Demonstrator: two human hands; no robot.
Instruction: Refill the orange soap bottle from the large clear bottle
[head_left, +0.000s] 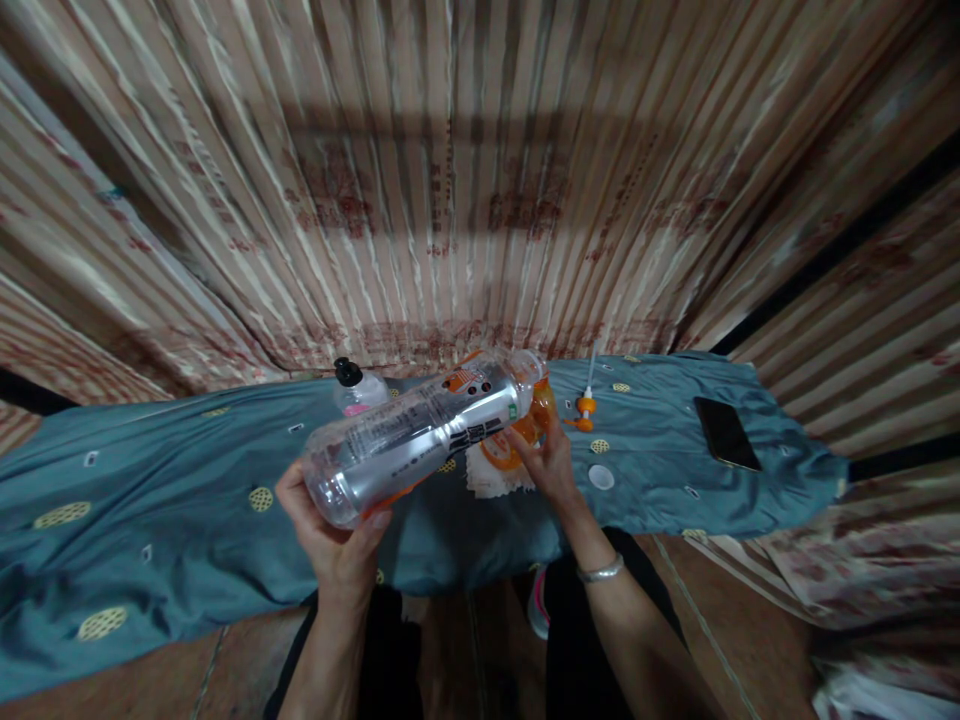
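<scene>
My left hand point(330, 535) is wrapped round the base of a large clear plastic bottle point(420, 430) with a silver and orange label. The bottle lies tilted in the air, its neck to the right and higher than its base. At its neck, my right hand point(551, 460) closes on an orange see-through bottle point(541, 408), mostly hidden behind the fingers and the clear bottle. Whether the two bottles touch, I cannot tell. Below them a pale cloth point(491, 482) lies on the teal cover point(465, 540). An orange pump head point(585, 408) with its tube lies right of my right hand.
A small round white cap point(601, 477) lies on the cover near my right wrist. Farther right is a black phone point(726, 432). Behind the clear bottle stands a pale bottle with a black top point(361, 388). Striped curtains point(450, 200) hang along the back.
</scene>
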